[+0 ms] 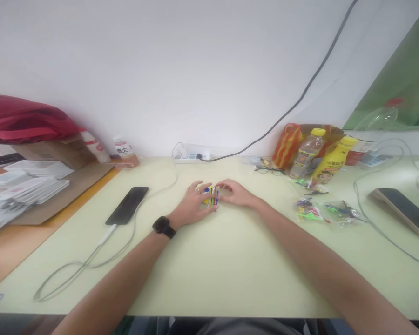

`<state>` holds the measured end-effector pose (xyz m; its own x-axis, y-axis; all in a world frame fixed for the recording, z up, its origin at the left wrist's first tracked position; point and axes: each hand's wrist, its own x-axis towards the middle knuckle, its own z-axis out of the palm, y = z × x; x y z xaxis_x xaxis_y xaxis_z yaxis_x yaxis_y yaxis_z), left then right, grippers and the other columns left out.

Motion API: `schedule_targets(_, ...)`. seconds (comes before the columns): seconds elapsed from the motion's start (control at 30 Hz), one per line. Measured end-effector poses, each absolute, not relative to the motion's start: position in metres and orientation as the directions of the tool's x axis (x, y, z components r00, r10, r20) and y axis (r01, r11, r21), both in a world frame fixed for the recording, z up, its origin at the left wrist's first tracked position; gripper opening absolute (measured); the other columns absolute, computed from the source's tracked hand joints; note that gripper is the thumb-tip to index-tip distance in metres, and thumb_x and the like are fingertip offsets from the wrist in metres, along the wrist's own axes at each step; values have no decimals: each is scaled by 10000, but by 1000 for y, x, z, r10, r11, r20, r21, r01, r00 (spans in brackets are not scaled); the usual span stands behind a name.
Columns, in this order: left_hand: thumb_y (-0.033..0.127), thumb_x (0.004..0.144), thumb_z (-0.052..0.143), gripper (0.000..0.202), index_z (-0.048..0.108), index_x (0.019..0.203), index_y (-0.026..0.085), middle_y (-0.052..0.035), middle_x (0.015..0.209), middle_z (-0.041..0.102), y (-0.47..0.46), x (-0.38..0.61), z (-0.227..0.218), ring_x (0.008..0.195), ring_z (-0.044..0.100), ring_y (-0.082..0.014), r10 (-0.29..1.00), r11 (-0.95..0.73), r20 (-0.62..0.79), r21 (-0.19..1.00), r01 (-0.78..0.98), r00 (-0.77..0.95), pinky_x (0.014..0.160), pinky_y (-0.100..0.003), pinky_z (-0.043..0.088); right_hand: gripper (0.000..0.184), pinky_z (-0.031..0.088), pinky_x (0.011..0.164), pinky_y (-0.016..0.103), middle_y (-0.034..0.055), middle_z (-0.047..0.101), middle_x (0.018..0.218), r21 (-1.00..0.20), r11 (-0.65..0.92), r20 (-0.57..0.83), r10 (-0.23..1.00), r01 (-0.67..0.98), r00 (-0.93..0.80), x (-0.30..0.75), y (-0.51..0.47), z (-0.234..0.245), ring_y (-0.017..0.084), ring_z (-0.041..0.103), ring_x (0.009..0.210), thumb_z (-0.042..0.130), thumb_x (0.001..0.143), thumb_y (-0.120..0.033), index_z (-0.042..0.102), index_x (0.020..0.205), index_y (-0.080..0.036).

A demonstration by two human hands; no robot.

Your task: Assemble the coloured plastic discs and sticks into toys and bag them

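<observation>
Evidently, we had a small colourful toy [215,195] between the fingers of both hands, low against the bench [212,270], perhaps so that it had support beneath. Our left hand [190,204] reached over its left side, fingers spread and thumb at the near edge, probably to steady it; whether they gripped it, we could not tell. Our right hand [235,193] curled in from the opposite side, fingertips at the toy's right edge, their hold equally unclear. Well left of our fingers lay a phone [127,205]; well right, a little bag [309,209] of bright pieces, seemingly placed within reach.
</observation>
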<state>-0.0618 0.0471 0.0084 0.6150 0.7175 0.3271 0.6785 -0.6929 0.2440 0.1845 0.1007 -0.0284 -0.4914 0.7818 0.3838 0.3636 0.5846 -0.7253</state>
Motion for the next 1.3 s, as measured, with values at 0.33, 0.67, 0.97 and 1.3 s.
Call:
schedule_targets(0.33,478,1072,451,453,576,1437,240,-92,1492,557,59,-77,12,1422,419,-291,761,-645,400,389,657,510,1217,-511,372,333,511,856,339,78,665,1068,-686,583,408,804,436,-433,181,101,-33,191,615,925,752,855,-254,698,1172,-167)
schedule_targets(0.67,539,1065,435,538,487,1535,283,-87,1616,429,56,-75,1,1506,310,-336,774,-633,268,353,689,573,1245,-560,315,203,474,750,269,27,668,949,-688,612,356,753,389,-554,176,91,-20,146,596,787,641,897,-126,732,1065,-194)
schedule_targets(0.97,620,958,606,644,521,1505,291,-101,1621,418,54,-72,-2,1509,291,-384,766,-643,272,336,688,583,1225,-584,331,204,485,870,303,43,665,985,-648,669,321,673,364,-666,179,90,-12,178,630,942,574,899,-33,708,941,-181)
schedule_targets(1.3,527,1098,319,579,373,1593,232,-122,1561,479,55,-72,2,1484,390,-271,828,-558,285,504,660,483,1253,-500,335,197,502,834,300,48,643,977,-616,670,372,711,414,-597,180,90,-9,171,625,879,571,894,-43,714,902,-178)
